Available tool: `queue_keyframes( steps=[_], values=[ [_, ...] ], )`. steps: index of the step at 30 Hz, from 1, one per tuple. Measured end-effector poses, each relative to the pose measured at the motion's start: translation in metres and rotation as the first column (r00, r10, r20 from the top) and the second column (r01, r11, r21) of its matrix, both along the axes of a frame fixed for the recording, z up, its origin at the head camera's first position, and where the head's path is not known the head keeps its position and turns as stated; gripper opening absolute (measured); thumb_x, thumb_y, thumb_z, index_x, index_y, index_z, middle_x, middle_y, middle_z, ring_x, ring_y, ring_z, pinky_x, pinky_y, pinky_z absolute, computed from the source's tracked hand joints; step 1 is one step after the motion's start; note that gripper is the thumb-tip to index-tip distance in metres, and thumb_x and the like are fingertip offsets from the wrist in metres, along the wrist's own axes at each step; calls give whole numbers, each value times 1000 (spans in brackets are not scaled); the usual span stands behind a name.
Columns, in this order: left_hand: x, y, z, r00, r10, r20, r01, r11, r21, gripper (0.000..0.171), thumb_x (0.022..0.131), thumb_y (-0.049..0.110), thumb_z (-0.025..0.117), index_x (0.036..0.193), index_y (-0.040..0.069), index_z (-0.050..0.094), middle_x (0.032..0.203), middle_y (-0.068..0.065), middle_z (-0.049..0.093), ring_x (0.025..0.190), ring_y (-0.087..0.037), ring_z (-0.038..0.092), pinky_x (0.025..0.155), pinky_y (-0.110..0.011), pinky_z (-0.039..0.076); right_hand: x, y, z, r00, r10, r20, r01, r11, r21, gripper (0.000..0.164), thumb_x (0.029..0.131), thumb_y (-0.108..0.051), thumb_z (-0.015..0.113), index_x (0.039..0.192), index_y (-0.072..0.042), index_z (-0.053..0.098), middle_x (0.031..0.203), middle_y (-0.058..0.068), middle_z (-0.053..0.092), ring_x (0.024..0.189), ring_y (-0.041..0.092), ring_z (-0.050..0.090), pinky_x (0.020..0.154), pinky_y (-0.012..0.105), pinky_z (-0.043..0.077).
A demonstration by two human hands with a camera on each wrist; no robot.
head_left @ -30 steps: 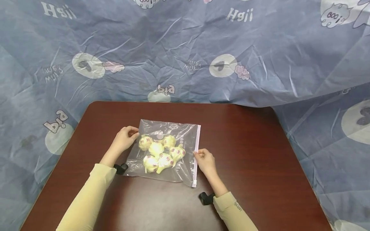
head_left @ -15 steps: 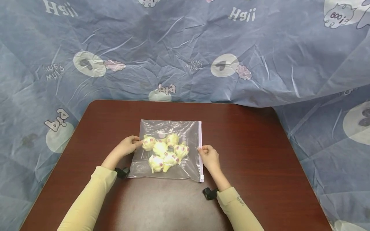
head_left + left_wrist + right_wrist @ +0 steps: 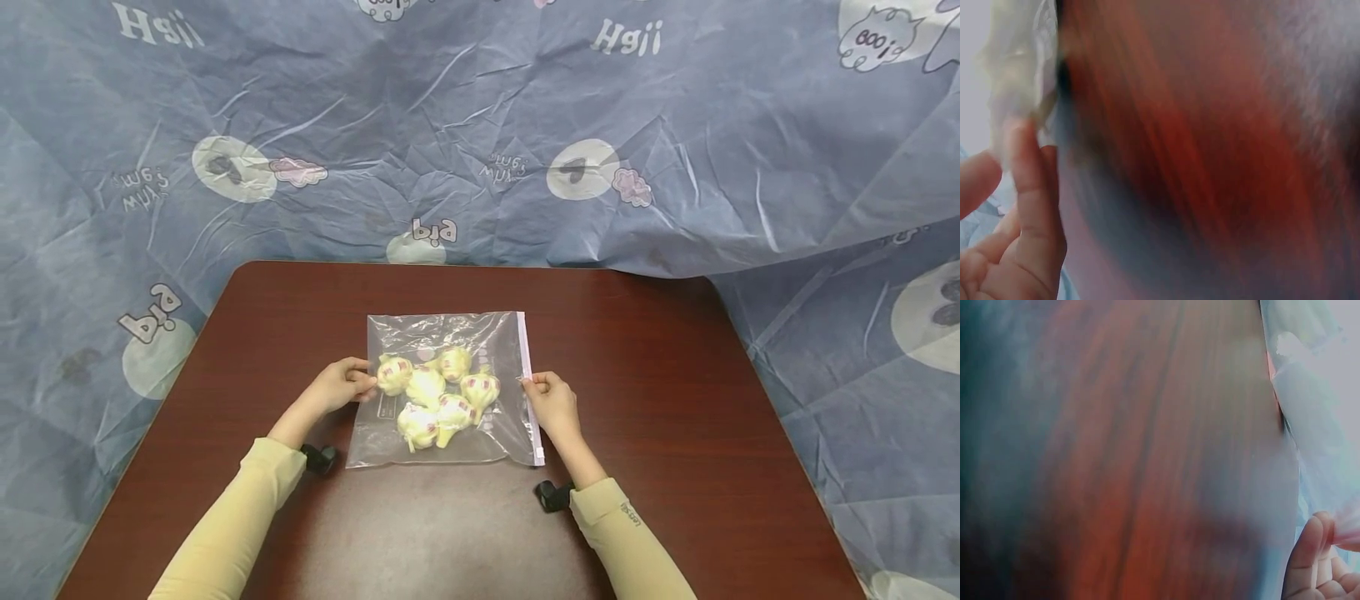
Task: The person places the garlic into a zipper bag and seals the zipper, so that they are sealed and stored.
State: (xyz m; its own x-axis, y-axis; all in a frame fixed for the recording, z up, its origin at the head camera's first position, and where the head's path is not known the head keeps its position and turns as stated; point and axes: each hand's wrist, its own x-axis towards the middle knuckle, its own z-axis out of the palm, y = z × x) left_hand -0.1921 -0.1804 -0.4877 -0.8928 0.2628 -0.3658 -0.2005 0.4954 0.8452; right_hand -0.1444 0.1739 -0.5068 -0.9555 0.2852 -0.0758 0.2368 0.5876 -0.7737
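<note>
A clear slider zip bag [image 3: 480, 329] lies between the hands, with several pale garlic bulbs [image 3: 426, 388] inside it. Its whitish zip strip [image 3: 523, 342] runs down the right side, the slider near the lower end. My left hand [image 3: 339, 386] holds the left edge beside one bulb; in the left wrist view its thumb and fingers [image 3: 1025, 162] come to either side of the blurred plastic. On the right, my right hand [image 3: 553, 406] pinches the zip strip around its middle. The right wrist view shows those fingertips [image 3: 1310, 540] at the plastic, partly cut off.
Under the bag is a dark reddish-brown table [image 3: 645, 350] with a bright reflection at the front middle. A blue printed cloth [image 3: 450, 100] hangs behind it and along both sides. Black wrist cameras sit below each hand.
Both hands and the bag have shifted to the right, and the bag has turned slightly anticlockwise. My left hand has slid lower along its edge. The right hand still pinches the strip.
</note>
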Motion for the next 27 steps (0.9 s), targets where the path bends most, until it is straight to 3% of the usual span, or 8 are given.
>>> queue_keyframes(
  steps=[5,15,27],
  values=[
    [0,3,-6,997,78,-22,-78,997,13,50,99,11,59,140,-10,41,113,-24,66,81,-7,67,74,-22,58,-3,2,-2,1000,2,-4,-2,1000,7,23,93,-23,66,102,-2,70,87,11,74,73,20,67,66,31,52],
    [0,14,-12,974,218,-55,-214,975,67,43,99,10,59,139,0,48,117,-22,65,77,-3,63,68,-15,54,-9,5,-3,1000,-15,-17,15,1000,11,23,93,-24,67,102,-2,70,88,12,75,74,22,68,67,33,53],
    [2,28,-17,954,295,-56,-288,952,101,45,99,13,59,142,4,49,126,-22,64,80,-2,64,69,-14,53,-14,12,-2,998,-45,-32,46,999,17,25,93,-22,67,103,1,69,90,16,74,79,28,69,67,32,51]
  ],
)
